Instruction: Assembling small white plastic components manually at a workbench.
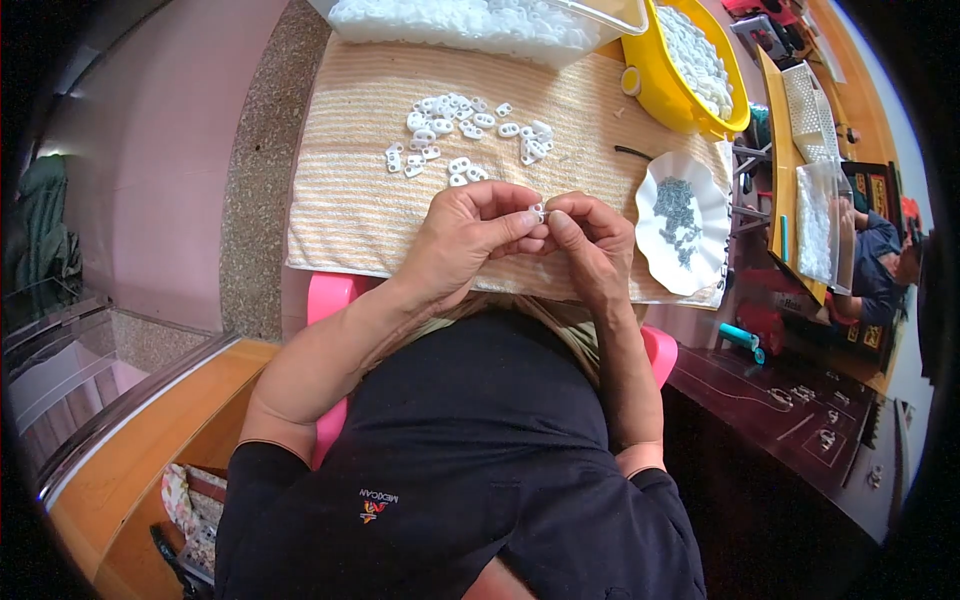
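Note:
My left hand point(465, 240) pinches a small white plastic piece with two holes point(537, 211) between thumb and fingertips, above the near part of the towel-covered table. Meeting it from the other side, my right hand point(598, 250) has its thumb and index finger pressed together at the piece's right edge. Whether the right fingertips also hold something tiny is hidden. Beyond my hands lies a loose group of similar white two-hole pieces point(440, 125). To the right stands a white wavy-rimmed dish point(655, 262) with many small dark grey pieces point(677, 215), too small to make out.
A clear bin point(612, 18) full of white pieces stands at the far edge, beside a yellow basin point(655, 95) of white parts. The striped towel point(345, 190) covers the table. A pink chair point(335, 295) surrounds me. At far right, another person point(880, 265) sits near a table.

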Demonstrator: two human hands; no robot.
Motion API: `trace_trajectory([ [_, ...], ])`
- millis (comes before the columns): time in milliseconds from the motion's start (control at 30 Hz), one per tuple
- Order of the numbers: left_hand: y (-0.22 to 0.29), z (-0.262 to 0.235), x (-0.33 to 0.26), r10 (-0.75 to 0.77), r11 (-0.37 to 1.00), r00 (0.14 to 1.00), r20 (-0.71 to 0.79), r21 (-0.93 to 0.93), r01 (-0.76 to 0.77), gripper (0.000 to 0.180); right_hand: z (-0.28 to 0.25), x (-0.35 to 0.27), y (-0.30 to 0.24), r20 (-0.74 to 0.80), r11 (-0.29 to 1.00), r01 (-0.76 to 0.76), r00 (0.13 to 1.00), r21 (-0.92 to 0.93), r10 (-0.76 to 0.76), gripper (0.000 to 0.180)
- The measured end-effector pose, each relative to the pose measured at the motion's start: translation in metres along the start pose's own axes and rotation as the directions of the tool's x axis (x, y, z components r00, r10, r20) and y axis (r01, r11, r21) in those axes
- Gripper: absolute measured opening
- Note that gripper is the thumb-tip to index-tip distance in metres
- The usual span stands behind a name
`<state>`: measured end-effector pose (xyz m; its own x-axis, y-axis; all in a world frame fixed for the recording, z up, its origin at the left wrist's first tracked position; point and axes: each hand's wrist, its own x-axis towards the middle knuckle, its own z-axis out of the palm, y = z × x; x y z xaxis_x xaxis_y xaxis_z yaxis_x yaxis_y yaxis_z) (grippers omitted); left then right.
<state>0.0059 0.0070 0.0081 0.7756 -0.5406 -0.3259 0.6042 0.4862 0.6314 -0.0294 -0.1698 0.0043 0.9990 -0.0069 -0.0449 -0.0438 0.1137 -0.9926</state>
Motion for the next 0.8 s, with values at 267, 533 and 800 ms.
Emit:
trace_trajectory([
  [267, -0.0018, -0.0023, 0.0009, 0.004, 1.0, 1.0, 0.024, 0.01, -0.004, 0.019, -0.0008, -0.0006, -0.0002, 0.002, 0.999, -0.042, 0.999, -0.021, 0.042, 0.012],
  [533, -0.0015, -0.002, 0.0004, 0.002, 1.0, 1.0, 0.022, 0.0, -0.002, 0.019, -0.004, 0.0007, 0.0008, 0.03, 0.999, -0.022, 0.999, -0.043, 0.024, 0.012],
  [800, -0.0008, 0.0007, -0.0002, -0.002, 1.0, 1.0, -0.009, 0.022, 0.002, 0.015, -0.0041, 0.0014, -0.0003, 0.032, 0.996, -0.001, 0.999, -0.088, 0.004, 0.009],
])
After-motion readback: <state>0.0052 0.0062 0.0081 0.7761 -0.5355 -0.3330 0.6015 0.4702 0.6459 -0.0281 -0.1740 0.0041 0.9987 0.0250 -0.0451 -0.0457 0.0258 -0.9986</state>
